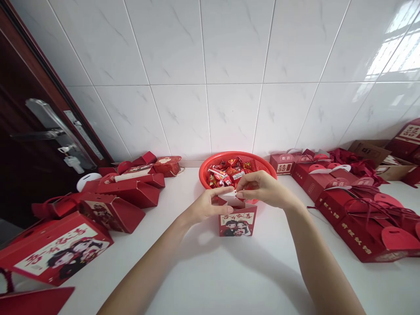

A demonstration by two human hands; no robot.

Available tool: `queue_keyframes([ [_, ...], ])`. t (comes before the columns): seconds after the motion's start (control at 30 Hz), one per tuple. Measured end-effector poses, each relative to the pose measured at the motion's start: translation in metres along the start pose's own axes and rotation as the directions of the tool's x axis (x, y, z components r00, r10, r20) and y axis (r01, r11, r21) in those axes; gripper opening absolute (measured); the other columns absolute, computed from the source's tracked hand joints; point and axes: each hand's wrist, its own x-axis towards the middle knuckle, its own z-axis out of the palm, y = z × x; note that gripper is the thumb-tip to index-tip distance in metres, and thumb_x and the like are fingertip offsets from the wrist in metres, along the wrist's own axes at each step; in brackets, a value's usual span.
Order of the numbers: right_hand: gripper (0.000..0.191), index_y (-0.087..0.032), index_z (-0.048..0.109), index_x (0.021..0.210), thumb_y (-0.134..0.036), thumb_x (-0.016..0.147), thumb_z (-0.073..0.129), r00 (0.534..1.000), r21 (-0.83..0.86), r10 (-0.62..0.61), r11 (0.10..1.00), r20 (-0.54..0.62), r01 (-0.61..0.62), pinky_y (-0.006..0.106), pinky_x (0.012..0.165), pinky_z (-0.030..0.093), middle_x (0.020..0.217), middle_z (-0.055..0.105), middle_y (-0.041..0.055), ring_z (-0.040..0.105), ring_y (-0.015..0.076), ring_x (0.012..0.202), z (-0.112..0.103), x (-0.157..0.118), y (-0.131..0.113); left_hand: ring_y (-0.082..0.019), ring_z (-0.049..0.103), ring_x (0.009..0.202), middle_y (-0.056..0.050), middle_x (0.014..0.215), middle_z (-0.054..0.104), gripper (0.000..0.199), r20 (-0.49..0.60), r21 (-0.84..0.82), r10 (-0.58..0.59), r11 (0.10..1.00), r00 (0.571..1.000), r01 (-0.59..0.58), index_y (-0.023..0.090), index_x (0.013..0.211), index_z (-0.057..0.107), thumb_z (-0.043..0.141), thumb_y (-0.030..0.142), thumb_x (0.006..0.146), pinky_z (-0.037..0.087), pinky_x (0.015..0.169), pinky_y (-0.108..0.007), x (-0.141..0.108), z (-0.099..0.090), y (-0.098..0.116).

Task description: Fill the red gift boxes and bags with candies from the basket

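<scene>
A small red paper gift box with a cartoon couple and gold lettering on its front stands on the white table in the middle of the view. Its top is unclosed, and a white inner flap shows there. My left hand is closed on the box's left side, thumb on the front edge and fingers at the back flap. Above the box's back right edge, my right hand pinches at the flap; its fingertips partly hide what they grip. Just behind stands a red plastic basket holding wrapped candies.
Several red gift boxes stand along the left, near a dark door with a metal handle. On the right are more red boxes with ribbons and a brown cardboard box. A tiled wall bounds the white table behind.
</scene>
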Motion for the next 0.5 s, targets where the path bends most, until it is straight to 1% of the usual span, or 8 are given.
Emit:
queue_keyframes([
  [0.03, 0.012, -0.021, 0.073, 0.077, -0.032, 0.081, 0.072, 1.000, -0.039, -0.015, 0.999, 0.020, 0.016, 0.029, 0.062, 0.048, 0.075, 0.069, 0.0028, 0.062, 0.0173, 0.070, 0.000, 0.000, 0.000, -0.025, 0.071, 0.093, -0.011, 0.116, 0.075, 0.077, -0.001, 0.005, 0.000, 1.000, 1.000, 0.000, 0.016, 0.139, 0.061, 0.088, 0.031, 0.069, 0.054, 0.090, -0.040, 0.000, 0.000, 0.000],
  [0.1, 0.008, -0.021, 0.075, 0.081, -0.027, 0.083, 0.069, 0.999, -0.121, -0.034, 0.992, 0.017, 0.036, 0.030, 0.064, 0.049, 0.076, 0.071, 0.0027, 0.064, 0.0179, 0.071, 0.000, -0.001, 0.000, -0.025, 0.071, 0.094, -0.010, 0.112, 0.076, 0.077, 0.010, 0.003, 0.005, 1.000, 1.000, -0.005, 0.016, 0.140, 0.060, 0.088, 0.030, 0.069, 0.054, 0.090, -0.039, 0.001, 0.000, -0.001],
  [0.2, 0.012, -0.022, 0.077, 0.092, -0.027, 0.085, 0.067, 0.998, -0.155, -0.062, 0.986, 0.013, 0.063, 0.031, 0.067, 0.053, 0.080, 0.074, 0.0033, 0.068, 0.0193, 0.074, -0.001, -0.003, -0.001, -0.026, 0.072, 0.097, -0.010, 0.109, 0.078, 0.079, 0.028, -0.022, 0.008, 1.000, 1.000, -0.008, 0.017, 0.142, 0.058, 0.087, 0.030, 0.070, 0.054, 0.091, -0.040, 0.001, -0.001, -0.003],
  [0.27, 0.016, -0.022, 0.076, 0.097, -0.030, 0.087, 0.066, 0.996, -0.134, -0.089, 0.987, -0.019, 0.086, 0.031, 0.069, 0.055, 0.085, 0.076, 0.0047, 0.070, 0.0206, 0.078, -0.004, -0.004, -0.003, -0.028, 0.071, 0.102, -0.010, 0.116, 0.076, 0.076, 0.013, -0.029, 0.009, 1.000, 1.000, -0.009, 0.018, 0.140, 0.060, 0.088, 0.029, 0.069, 0.055, 0.093, -0.041, 0.001, -0.001, -0.003],
  [0.4, 0.022, -0.019, 0.075, 0.098, -0.038, 0.088, 0.067, 0.983, -0.145, -0.095, 0.987, -0.155, 0.072, 0.032, 0.072, 0.057, 0.094, 0.077, 0.0069, 0.072, 0.0217, 0.083, -0.015, -0.009, -0.006, -0.033, 0.065, 0.119, -0.011, 0.140, 0.064, 0.072, -0.048, 0.012, 0.013, 1.000, 0.999, -0.012, 0.019, 0.134, 0.065, 0.089, 0.029, 0.067, 0.052, 0.102, -0.044, -0.001, 0.000, 0.000],
  [0.47, 0.027, -0.019, 0.074, 0.099, -0.042, 0.088, 0.067, 0.979, -0.147, -0.083, 0.988, -0.186, 0.056, 0.033, 0.072, 0.058, 0.093, 0.076, 0.0067, 0.072, 0.0218, 0.083, -0.020, -0.011, -0.005, -0.034, 0.063, 0.123, -0.011, 0.143, 0.061, 0.072, -0.044, 0.017, 0.006, 1.000, 0.999, -0.005, 0.020, 0.134, 0.065, 0.089, 0.030, 0.067, 0.051, 0.104, -0.045, -0.002, 0.000, 0.000],
  [0.5, 0.029, -0.019, 0.074, 0.100, -0.044, 0.088, 0.067, 0.977, -0.154, -0.080, 0.987, -0.198, 0.050, 0.033, 0.072, 0.058, 0.093, 0.076, 0.0068, 0.072, 0.0219, 0.083, -0.023, -0.012, -0.004, -0.034, 0.062, 0.123, -0.011, 0.143, 0.062, 0.073, -0.022, 0.003, 0.004, 1.000, 1.000, -0.004, 0.020, 0.135, 0.064, 0.089, 0.031, 0.068, 0.051, 0.104, -0.045, -0.002, 0.000, -0.001],
])
